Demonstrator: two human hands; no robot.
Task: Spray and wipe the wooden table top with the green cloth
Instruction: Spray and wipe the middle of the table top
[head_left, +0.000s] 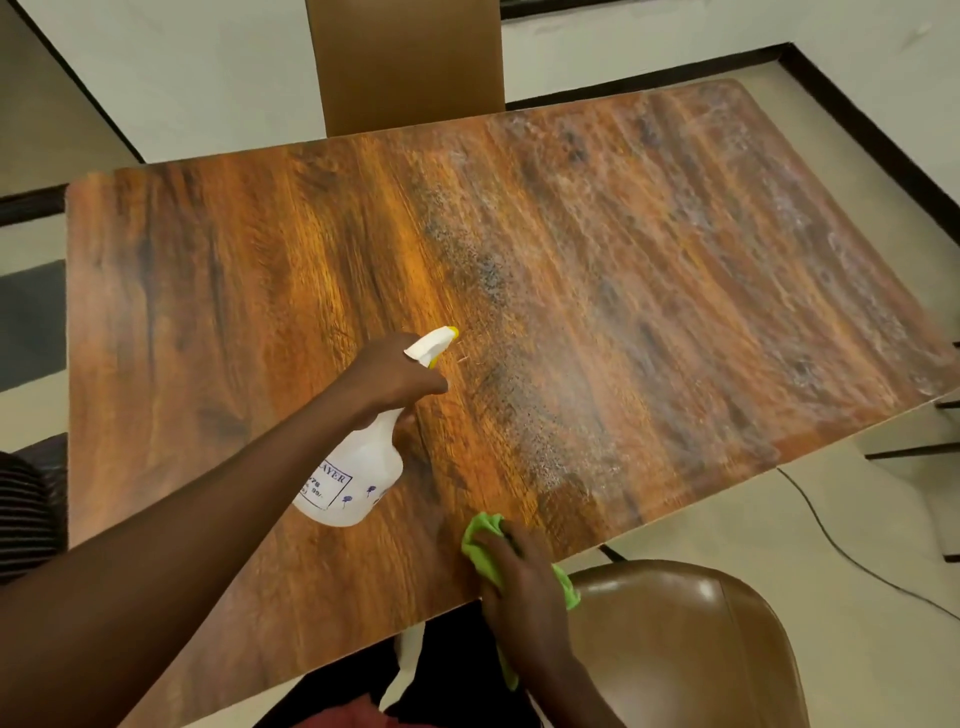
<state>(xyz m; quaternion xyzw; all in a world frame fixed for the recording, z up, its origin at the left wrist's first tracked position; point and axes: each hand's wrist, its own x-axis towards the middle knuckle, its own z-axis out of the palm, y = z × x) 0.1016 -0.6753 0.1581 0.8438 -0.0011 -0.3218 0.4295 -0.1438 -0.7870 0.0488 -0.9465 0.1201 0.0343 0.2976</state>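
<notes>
The wooden table top (218, 291) fills most of the view. Its right half carries a film of fine spray droplets. My left hand (389, 376) grips the neck and trigger of a white spray bottle (353, 478) with a yellow-tipped nozzle, held above the table's middle and pointing right. My right hand (524, 577) holds the green cloth (480, 545) at the table's near edge, and part of the cloth hangs below the hand past the edge.
A brown leather chair (685, 644) stands at the near right, close to my right hand. A tall cardboard-coloured panel (405, 62) stands behind the far edge. A black cable (852, 556) runs over the floor at the right.
</notes>
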